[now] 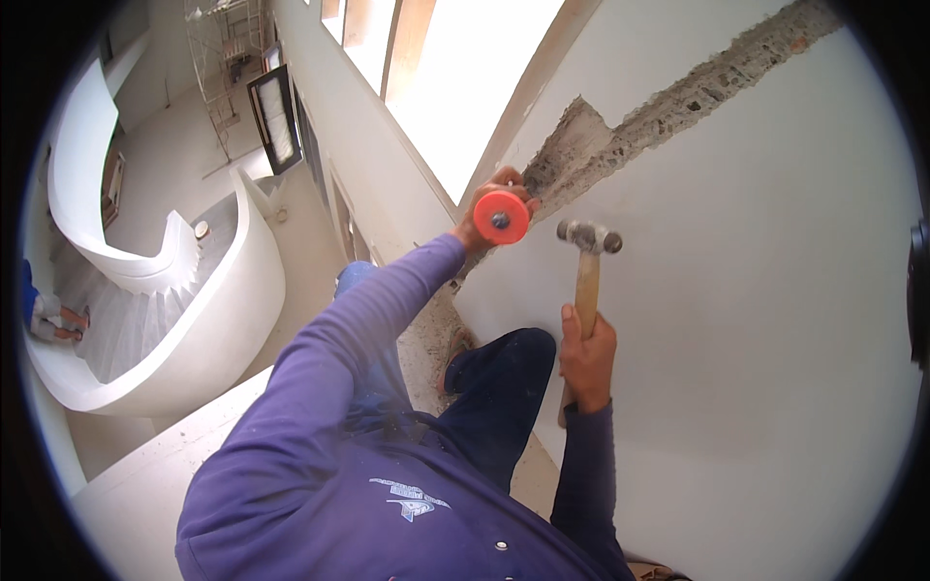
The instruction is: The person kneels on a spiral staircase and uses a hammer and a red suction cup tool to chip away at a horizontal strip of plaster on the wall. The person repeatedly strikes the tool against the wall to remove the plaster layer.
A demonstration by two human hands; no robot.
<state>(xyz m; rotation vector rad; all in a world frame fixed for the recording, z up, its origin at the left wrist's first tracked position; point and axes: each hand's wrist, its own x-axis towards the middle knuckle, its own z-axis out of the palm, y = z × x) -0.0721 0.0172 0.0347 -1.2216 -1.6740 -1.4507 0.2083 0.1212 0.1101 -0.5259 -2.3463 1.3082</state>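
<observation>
The left hand [489, 208] is clenched round a chisel with an orange hand guard [501, 216], at about twelve o'clock from the person's chest. The chisel's tip is hidden behind the guard, but it seems to sit at the lower end of the rough channel [678, 97] cut into the white wall [756, 320]. The right hand [586, 353] grips the wooden handle of a hammer [588, 252] low down, its steel head just beside the guard at three o'clock, close to it but not touching.

To strike well, I judge the hammer face should meet the chisel's end squarely, with the guard kept between the blow and the knuckles. Holding the handle low gives swing but less aim, so short, measured blows look wise this close to the fingers.

The channel runs up toward one o'clock, its broken edges ragged, with a wider notch where the chisel sits. There is open room for the swing at three o'clock along the bare wall. At nine o'clock the ledge [174, 455] underfoot ends, and a curved white staircase [165, 290] lies far below, so stepping back that way looks risky. A window opening [465, 77] stands at twelve o'clock.
</observation>
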